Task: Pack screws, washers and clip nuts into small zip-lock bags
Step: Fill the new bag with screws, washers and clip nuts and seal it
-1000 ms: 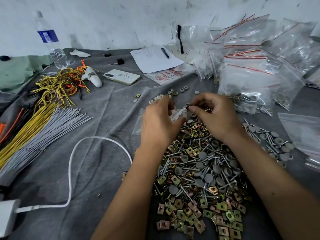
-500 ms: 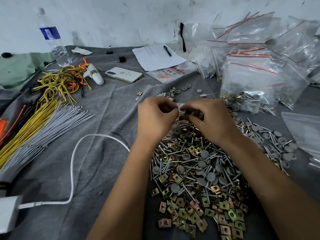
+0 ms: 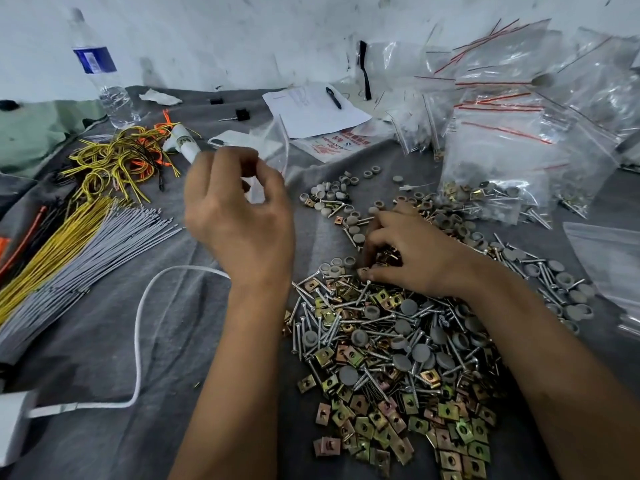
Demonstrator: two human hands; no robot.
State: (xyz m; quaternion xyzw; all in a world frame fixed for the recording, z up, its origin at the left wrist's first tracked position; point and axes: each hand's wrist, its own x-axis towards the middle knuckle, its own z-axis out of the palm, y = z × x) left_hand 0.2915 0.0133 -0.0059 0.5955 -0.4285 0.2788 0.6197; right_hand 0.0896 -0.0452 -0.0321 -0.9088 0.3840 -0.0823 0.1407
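Left hand (image 3: pixel 239 220) is up off the cloth, fingers curled, pinching a clear bag (image 3: pixel 273 147) that hangs open above it. Right hand (image 3: pixel 412 254) is down on the far edge of the pile (image 3: pixel 391 348), fingertips pinching into clip nuts and screws; what they grip, I cannot tell. Washers (image 3: pixel 332 194) lie just beyond the pile, filled bags (image 3: pixel 519 161) to its far right.

Wires (image 3: pixel 69 233) left of hardware pile (image 3: pixel 388 348)
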